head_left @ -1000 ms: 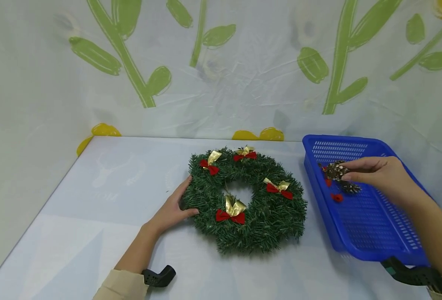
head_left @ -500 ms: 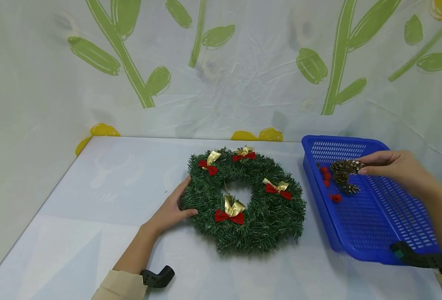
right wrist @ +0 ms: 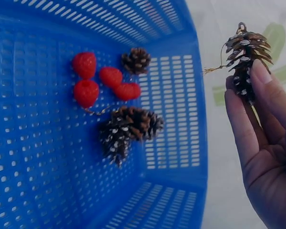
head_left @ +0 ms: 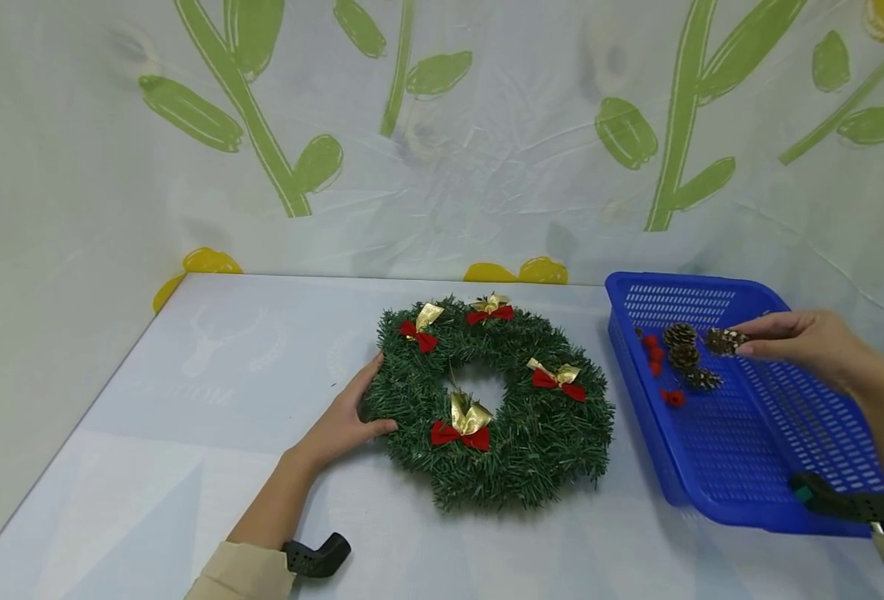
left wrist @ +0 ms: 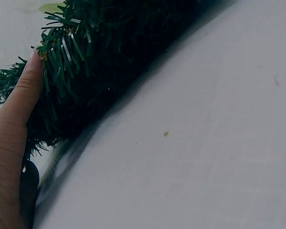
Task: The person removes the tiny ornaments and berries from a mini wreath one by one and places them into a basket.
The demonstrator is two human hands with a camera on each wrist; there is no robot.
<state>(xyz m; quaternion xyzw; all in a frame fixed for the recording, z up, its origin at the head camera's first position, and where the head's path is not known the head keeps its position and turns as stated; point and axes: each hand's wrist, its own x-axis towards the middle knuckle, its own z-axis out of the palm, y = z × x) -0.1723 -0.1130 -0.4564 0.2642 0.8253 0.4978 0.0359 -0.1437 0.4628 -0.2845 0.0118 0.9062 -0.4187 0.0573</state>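
Note:
My left hand (head_left: 347, 421) holds the left side of a green wreath (head_left: 554, 437) that lies on the table. Its thumb (left wrist: 26, 88) lies along the tinsel needles in the left wrist view; most of the other fingers are hidden. The wreath carries several red bows (head_left: 461, 435) with gold ribbon. Over the blue basket (head_left: 621, 350), my right hand (head_left: 816, 346) pinches a pine cone (right wrist: 245, 52) with pale-tipped scales. A thin gold string hangs off that cone beside a small loop at its end. Below, 3 more pine cones (head_left: 683, 357) lie in the basket.
Several red berry-like ornaments (right wrist: 86, 93) lie by the cones, along the basket's left side in the head view. The basket stands right of the wreath on the white table (head_left: 262, 467). A sheet (head_left: 486, 150) printed with green stems hangs behind.
My right hand has drawn one pine cone away to the right from the others in the basket. The left hand and the wreath stay as they were.

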